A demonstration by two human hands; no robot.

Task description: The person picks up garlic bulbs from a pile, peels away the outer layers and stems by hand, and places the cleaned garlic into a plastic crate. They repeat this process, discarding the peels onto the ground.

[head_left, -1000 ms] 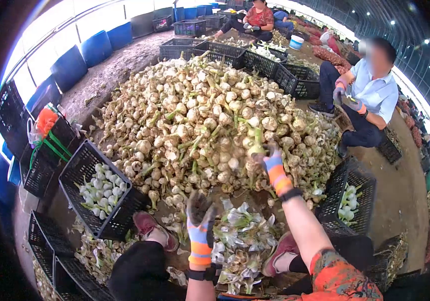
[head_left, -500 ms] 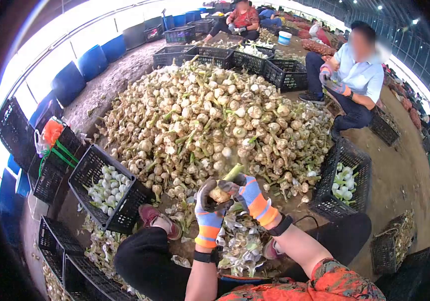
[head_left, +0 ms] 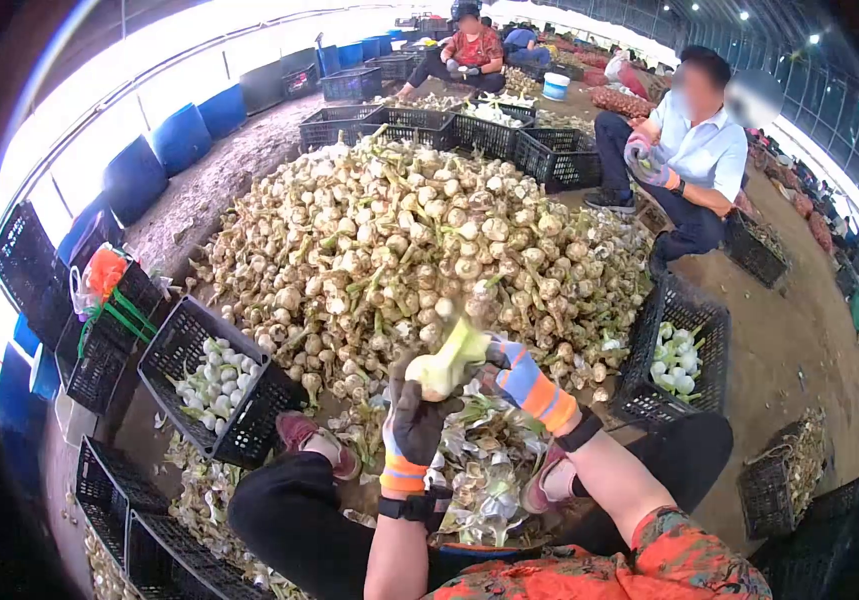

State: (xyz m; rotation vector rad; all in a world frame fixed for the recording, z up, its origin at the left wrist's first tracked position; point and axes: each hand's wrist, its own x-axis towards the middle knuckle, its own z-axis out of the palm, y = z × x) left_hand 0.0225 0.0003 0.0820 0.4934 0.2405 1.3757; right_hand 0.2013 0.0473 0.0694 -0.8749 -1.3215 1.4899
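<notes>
A garlic bulb (head_left: 435, 378) sits between the fingers (head_left: 411, 410), with a heap (head_left: 399, 250) beyond them, one crate (head_left: 267, 425) to their left, another crate (head_left: 716, 350) to their right, and peelings (head_left: 489, 485) below.

Blue barrels (head_left: 179, 137) line the left side. A person in a pale blue shirt (head_left: 709, 150) sits low at right, another person in red (head_left: 476, 48) farther back. Reddish bundles (head_left: 620, 102), probably mesh sacks, lie beyond a white bucket (head_left: 555, 88).

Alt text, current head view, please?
Gloved left hand holds a pale garlic bulb, gloved right hand at its stem, above loose skins. Ahead is a large garlic heap flanked by black crates of white bulbs; another person is at right.
</notes>
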